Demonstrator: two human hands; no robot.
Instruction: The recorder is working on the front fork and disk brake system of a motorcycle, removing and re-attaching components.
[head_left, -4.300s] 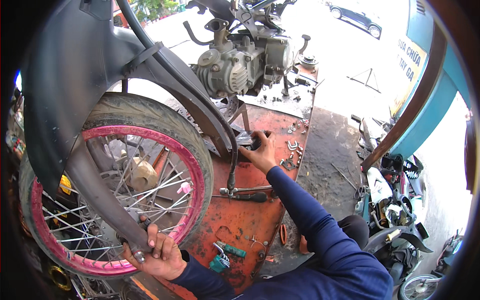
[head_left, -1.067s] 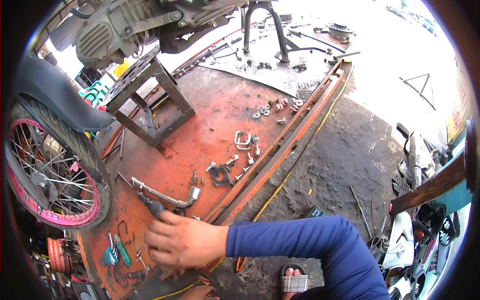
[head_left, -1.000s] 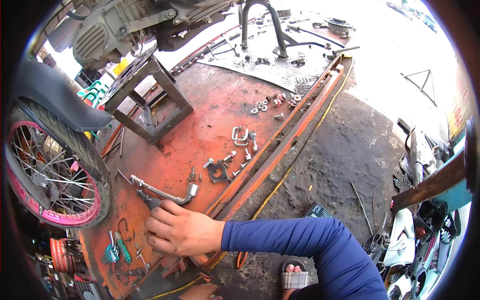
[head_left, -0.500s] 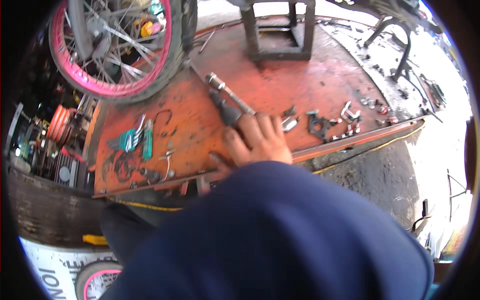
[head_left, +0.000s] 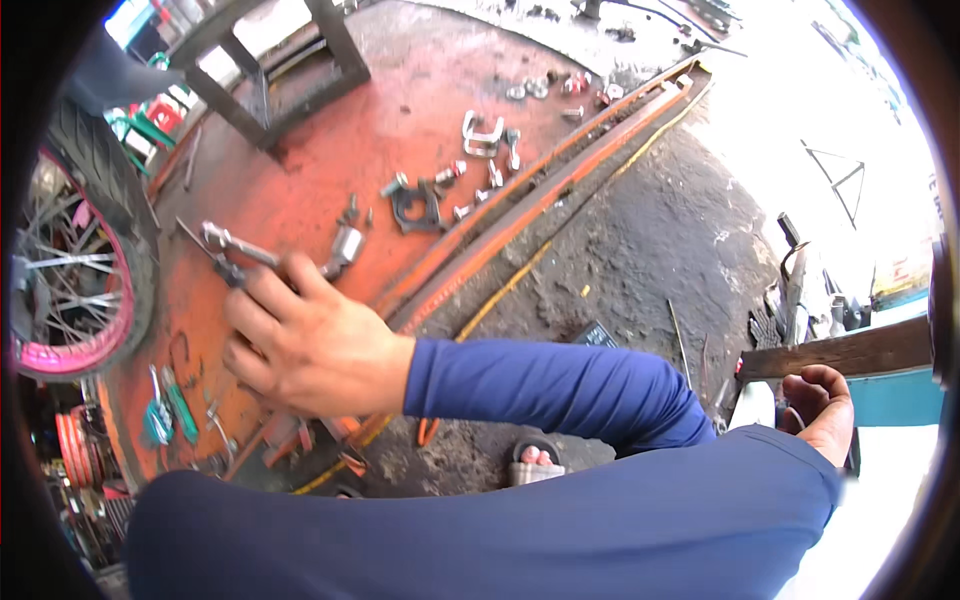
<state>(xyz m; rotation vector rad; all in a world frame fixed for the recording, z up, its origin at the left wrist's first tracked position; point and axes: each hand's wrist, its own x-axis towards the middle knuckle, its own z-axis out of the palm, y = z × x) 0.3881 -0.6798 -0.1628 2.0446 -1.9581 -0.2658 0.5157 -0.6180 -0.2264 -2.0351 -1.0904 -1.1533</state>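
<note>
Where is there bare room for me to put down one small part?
On the red platform: the patch between stand, bolts and wrench. On the floor: much of the stretch right of the yellow cable. It is crowded around the right hand.

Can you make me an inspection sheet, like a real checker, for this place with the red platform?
Surface: red platform, darkly stained in places.
Tools: wrench and screwdriver lie side by side, partly hidden by the right hand.
Clutter: loose bolts, a black plate and a teal key set.
Hands: right is over the tools, grip unclear; left hand is at picture right, loosely curled, nothing seen in it.
Cables: yellow cord runs along the ground beside the platform.
Surroundings: wheel at picture left, metal stand on the platform, sandalled foot on the ground.
</note>
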